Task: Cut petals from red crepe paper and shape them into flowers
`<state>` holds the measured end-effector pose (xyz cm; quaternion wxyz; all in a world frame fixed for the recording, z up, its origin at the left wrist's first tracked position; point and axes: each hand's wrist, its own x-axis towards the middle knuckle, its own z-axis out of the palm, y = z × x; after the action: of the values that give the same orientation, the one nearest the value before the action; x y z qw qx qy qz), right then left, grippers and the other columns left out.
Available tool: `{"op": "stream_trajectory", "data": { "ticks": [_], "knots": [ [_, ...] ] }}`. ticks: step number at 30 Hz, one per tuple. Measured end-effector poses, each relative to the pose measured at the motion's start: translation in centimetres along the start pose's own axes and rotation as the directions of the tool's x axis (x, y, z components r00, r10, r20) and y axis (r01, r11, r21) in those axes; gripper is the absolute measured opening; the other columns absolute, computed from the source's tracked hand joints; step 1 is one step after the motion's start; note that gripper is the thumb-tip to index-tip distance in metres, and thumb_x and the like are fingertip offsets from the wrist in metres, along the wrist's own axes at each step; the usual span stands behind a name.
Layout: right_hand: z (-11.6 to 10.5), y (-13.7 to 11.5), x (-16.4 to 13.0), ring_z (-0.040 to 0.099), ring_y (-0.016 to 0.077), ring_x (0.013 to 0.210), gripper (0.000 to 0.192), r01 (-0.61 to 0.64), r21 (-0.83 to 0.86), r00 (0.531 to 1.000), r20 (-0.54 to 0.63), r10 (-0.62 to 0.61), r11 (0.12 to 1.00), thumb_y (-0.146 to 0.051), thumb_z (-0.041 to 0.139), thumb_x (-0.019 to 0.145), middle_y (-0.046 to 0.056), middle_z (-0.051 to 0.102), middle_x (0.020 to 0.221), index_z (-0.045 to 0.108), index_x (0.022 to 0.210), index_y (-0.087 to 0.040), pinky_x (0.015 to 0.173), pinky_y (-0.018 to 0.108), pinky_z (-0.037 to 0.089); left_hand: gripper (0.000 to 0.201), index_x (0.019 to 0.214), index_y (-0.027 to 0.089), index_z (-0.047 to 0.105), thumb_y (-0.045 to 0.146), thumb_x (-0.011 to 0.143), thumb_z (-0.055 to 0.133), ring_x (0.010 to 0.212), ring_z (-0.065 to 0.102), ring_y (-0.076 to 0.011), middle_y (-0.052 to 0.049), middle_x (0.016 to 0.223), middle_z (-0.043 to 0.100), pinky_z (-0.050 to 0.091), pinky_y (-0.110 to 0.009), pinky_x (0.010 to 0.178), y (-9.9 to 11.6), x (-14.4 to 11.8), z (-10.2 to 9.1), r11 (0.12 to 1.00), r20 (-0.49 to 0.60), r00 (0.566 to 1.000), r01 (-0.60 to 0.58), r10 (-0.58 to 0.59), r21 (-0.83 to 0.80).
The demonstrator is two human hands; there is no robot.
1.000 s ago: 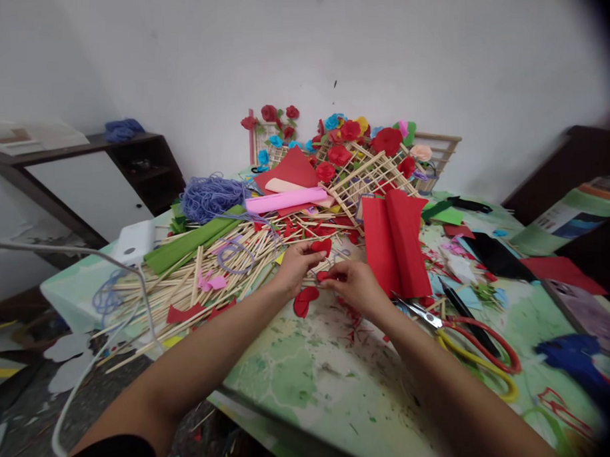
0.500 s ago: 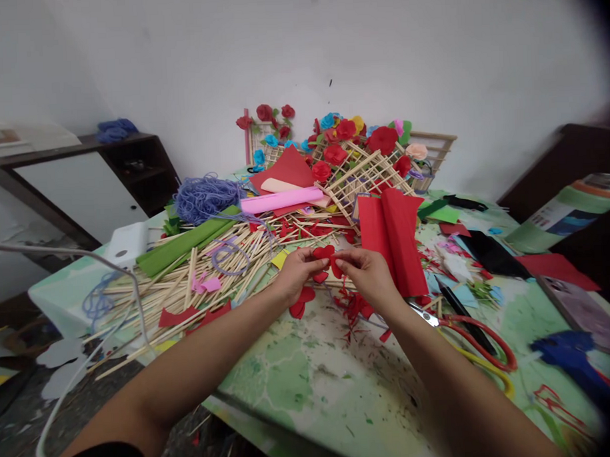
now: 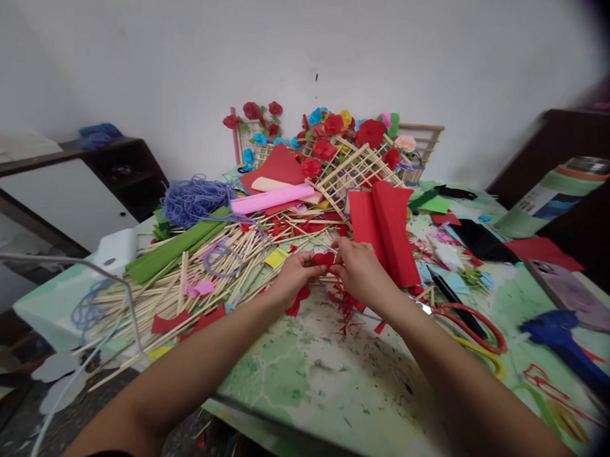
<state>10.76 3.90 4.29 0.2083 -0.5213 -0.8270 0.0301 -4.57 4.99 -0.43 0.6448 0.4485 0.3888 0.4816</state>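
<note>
Between my two hands is a small red paper petal [image 3: 324, 258], held over the table. My left hand [image 3: 297, 277] pinches its left side with thumb and fingers. From the right, my right hand [image 3: 359, 266] grips the other edge, its fingertips partly hidden behind the hand. More red petals [image 3: 298, 301] lie on the table just under my left hand. Shredded red paper scraps [image 3: 345, 310] are heaped below my right hand. Folded red crepe paper [image 3: 385, 232] stands right behind that hand.
Thin wooden sticks [image 3: 187, 292] spread over the left side, with blue yarn [image 3: 196, 200] and a green paper roll [image 3: 175, 246] on top. Scissors [image 3: 478, 329], a blue glue gun [image 3: 564, 339] and a green bottle [image 3: 554, 196] are at right. Paper flowers on wooden lattices [image 3: 353, 163] stand behind.
My right hand has turned over the petal, its back now facing up more, and the hands are closer together. The view has shifted slightly, moving the scene left.
</note>
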Motion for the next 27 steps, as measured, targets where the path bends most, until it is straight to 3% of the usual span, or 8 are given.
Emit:
{"op": "stream_trajectory", "data": {
  "ticks": [5,10,16,20,22,27],
  "knots": [
    [-0.1,0.1,0.0,0.057,0.0265,0.090,0.035,0.021,-0.102,0.999,0.030,-0.018,0.995,-0.008,0.051,0.077,0.012,0.066,0.089,0.048,0.112,-0.012,0.081,0.035,0.032,0.022,0.075,0.014,0.068,0.021,0.057,0.078,0.063,0.061,-0.0126,-0.003,0.074,0.069,0.044,-0.024,0.063,0.2,-0.2,0.2,1.000,0.036,0.999,0.003,-0.004,0.029],
    [-0.2,-0.1,0.0,0.057,0.0261,0.090,0.037,0.026,-0.079,0.999,0.047,-0.022,0.997,-0.009,0.052,0.077,0.011,0.066,0.087,0.048,0.114,-0.013,0.083,0.035,0.031,0.026,0.076,0.014,0.068,0.023,0.055,0.081,0.062,0.061,-0.0127,-0.003,0.073,0.069,0.044,-0.024,0.062,0.0,-0.3,0.2,0.999,0.036,0.999,0.021,-0.022,0.030],
    [-0.2,0.1,0.0,0.058,0.0219,0.082,0.028,-0.077,0.087,0.994,-0.072,0.084,0.993,-0.027,0.060,0.080,0.010,0.066,0.088,0.054,0.104,-0.015,0.075,0.031,0.037,0.026,0.074,0.012,0.066,0.024,0.055,0.081,0.056,0.056,-0.0092,-0.002,0.067,0.065,0.042,-0.021,0.057,0.2,-0.1,0.2,0.999,-0.025,1.000,-0.014,0.014,-0.036],
    [0.7,0.8,0.2,0.054,0.0154,0.062,0.009,-0.162,0.266,0.986,0.002,0.168,0.950,-0.026,0.060,0.077,0.003,0.063,0.069,0.060,0.079,-0.017,0.057,0.025,0.034,0.026,0.073,0.010,0.065,0.019,0.054,0.081,0.053,0.054,-0.0071,-0.002,0.065,0.064,0.042,-0.019,0.054,0.9,-0.2,0.4,0.991,-0.070,0.997,0.030,-0.039,-0.128],
    [1.0,1.1,0.3,0.049,0.0132,0.055,0.009,-0.183,0.353,0.981,0.003,0.195,0.917,-0.024,0.057,0.077,-0.001,0.058,0.060,0.060,0.071,-0.018,0.053,0.024,0.031,0.025,0.074,0.010,0.064,0.015,0.054,0.079,0.056,0.057,-0.0074,-0.003,0.069,0.065,0.044,-0.019,0.055,1.0,-0.2,0.4,0.984,-0.073,0.995,0.058,-0.071,-0.166],
    [0.6,1.2,0.5,0.050,0.0126,0.058,0.013,-0.143,0.485,0.977,-0.072,0.203,0.863,-0.020,0.052,0.077,0.000,0.060,0.062,0.064,0.075,-0.016,0.055,0.023,0.033,0.021,0.072,0.011,0.064,0.010,0.056,0.077,0.061,0.060,-0.0085,-0.003,0.070,0.064,0.047,-0.019,0.061,0.9,-0.2,0.5,0.973,-0.079,0.992,0.083,-0.103,-0.217]
  ]
}}
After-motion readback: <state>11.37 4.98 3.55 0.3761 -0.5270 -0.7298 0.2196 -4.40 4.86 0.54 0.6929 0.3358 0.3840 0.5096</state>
